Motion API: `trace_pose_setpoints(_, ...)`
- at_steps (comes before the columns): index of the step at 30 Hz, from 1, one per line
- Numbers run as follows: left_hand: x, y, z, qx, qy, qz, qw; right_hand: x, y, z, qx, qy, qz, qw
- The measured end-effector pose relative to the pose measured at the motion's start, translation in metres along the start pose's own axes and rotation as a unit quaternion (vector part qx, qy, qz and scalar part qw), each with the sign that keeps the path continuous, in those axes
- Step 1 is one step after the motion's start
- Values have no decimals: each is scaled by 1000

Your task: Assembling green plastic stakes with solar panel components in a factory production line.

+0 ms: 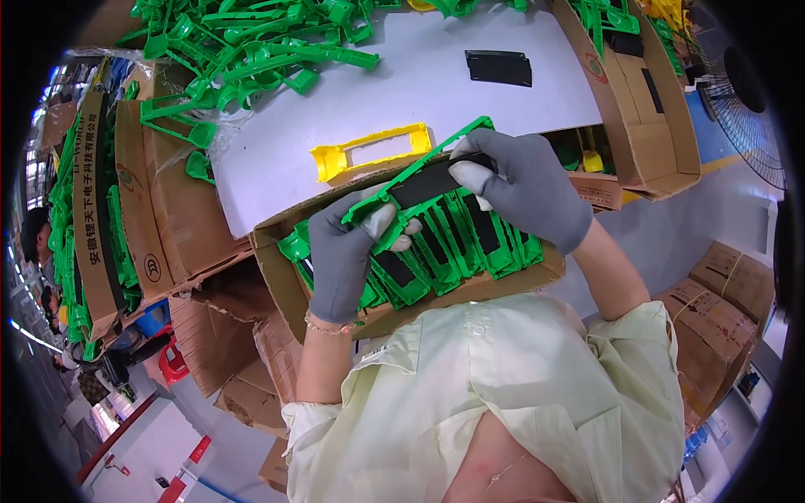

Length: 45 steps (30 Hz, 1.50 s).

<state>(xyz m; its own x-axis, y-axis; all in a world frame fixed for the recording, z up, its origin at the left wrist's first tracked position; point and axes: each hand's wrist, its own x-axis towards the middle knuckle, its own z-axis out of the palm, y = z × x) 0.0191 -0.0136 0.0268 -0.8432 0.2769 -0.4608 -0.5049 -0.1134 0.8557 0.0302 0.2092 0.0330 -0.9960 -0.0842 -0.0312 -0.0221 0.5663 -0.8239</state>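
a: where's the long green plastic frame with black insert (pixel 423 180)?
b: we've got both gloved hands closed on it, left hand (pixel 348 251) and right hand (pixel 524 197), above the cardboard box (pixel 289 289) of matching parts.

Factory floor, assembly/packing line by the look of it. White worktable (pixel 402 92) heaped w/ loose green plastic moulded parts (pixel 251 50), all the same kind, plus one yellow frame part (pixel 373 151) and a black flat strip (pixel 499 67). Open cardboard cartons everywhere: one (pixel 402 314) at the table edge packed w/ green parts in neat rows, another (pixel 637 109) to the right w/ more, a stack of printed cartons (pixel 109 210) on the left, sealed boxes (pixel 725 289) on the floor. Industrial pedestal fan (pixel 742 92) at far right. Grey painted floor w/ yellow line (pixel 721 163). Worker in grey knit work gloves (pixel 528 189) and pale smock (pixel 503 394).
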Motion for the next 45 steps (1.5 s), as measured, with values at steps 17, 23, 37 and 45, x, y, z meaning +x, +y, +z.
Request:
trace_pose_setpoints(17,-7,1,13,53,4,-9,999,-10,-5,-5,-140,15,22,990)
trace_pose_setpoints(23,-19,-9,-5,78,-41,14,996,-20,27,7,8,-108,-27,994)
trace_pose_setpoints(37,-75,70,-150,305,65,-103,944,-48,8,53,158,-167,120,966)
trace_pose_setpoints(45,7,96,-177,524,224,-18,821,-43,10,48,134,-157,142,968)
